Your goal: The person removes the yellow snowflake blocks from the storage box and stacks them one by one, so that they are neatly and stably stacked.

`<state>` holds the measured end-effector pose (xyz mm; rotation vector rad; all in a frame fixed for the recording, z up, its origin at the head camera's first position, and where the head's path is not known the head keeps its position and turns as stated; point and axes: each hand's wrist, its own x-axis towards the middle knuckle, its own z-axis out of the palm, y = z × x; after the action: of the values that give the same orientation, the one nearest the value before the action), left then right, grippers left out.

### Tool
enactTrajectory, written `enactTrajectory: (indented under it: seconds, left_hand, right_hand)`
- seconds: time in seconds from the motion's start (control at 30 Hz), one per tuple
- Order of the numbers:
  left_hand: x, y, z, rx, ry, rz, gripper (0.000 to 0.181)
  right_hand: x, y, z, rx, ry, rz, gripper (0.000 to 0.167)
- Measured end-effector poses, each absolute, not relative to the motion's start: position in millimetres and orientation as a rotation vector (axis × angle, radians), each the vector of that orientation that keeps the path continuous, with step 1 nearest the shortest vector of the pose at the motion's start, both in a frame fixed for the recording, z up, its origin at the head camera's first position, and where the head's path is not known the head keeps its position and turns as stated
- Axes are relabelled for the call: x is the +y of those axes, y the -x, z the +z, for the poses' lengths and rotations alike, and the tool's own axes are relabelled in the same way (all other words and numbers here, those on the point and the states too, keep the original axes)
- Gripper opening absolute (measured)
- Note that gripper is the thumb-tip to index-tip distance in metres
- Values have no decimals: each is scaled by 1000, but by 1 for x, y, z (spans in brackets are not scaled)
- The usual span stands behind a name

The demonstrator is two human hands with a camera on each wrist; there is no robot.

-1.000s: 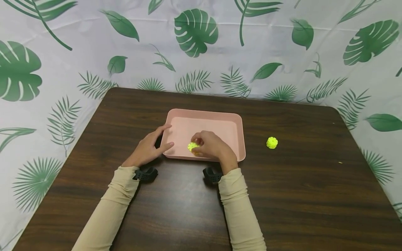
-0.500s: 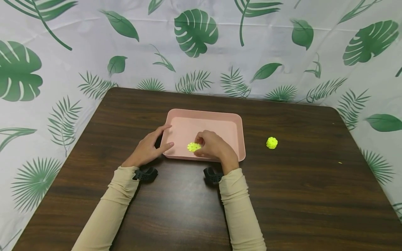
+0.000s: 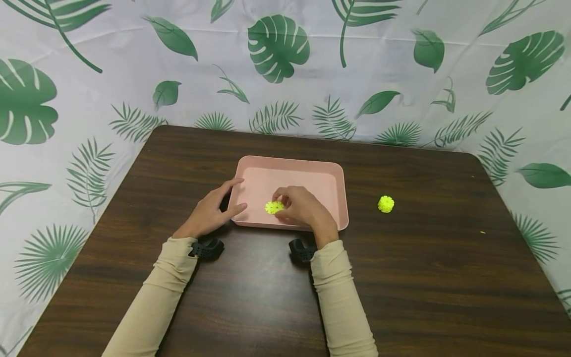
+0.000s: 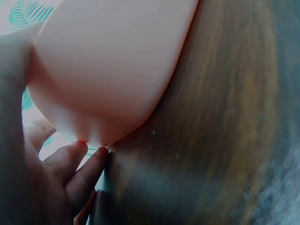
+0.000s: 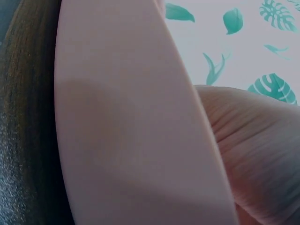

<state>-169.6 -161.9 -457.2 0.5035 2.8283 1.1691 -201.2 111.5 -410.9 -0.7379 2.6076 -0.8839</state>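
In the head view a shallow pink tray (image 3: 290, 181) lies on the dark wooden table. My left hand (image 3: 208, 212) holds its left end, thumb over the rim; the left wrist view has fingertips (image 4: 75, 149) against the outer wall. Inside the tray's near part, my right hand (image 3: 305, 208) pinches a bright yellow notched disc (image 3: 274, 207) between thumb and fingers, which cover its right side. The tray wall (image 5: 136, 112) hides the right fingertips and the disc in the right wrist view. A small yellow clump of similar notched pieces (image 3: 385, 204) sits to the right of the tray.
The wooden table (image 3: 446, 277) stretches around the tray and ends at a white cloth backdrop (image 3: 321, 59) with green leaf prints. A tiny pale scrap (image 3: 483, 232) lies far right. Each wrist wears a black strap (image 3: 207, 248).
The right hand has shifted slightly within the tray, and the yellow disc in its fingers shows at a changed angle. The left hand and the tray stay in place.
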Motion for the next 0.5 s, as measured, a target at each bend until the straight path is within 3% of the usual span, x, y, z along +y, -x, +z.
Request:
enactTrajectory:
  seconds: [0.5]
  left_hand:
    - [-162, 170, -458, 2830, -499, 1168, 73]
  right_hand:
    - [117, 202, -417, 2564, 623, -967, 36]
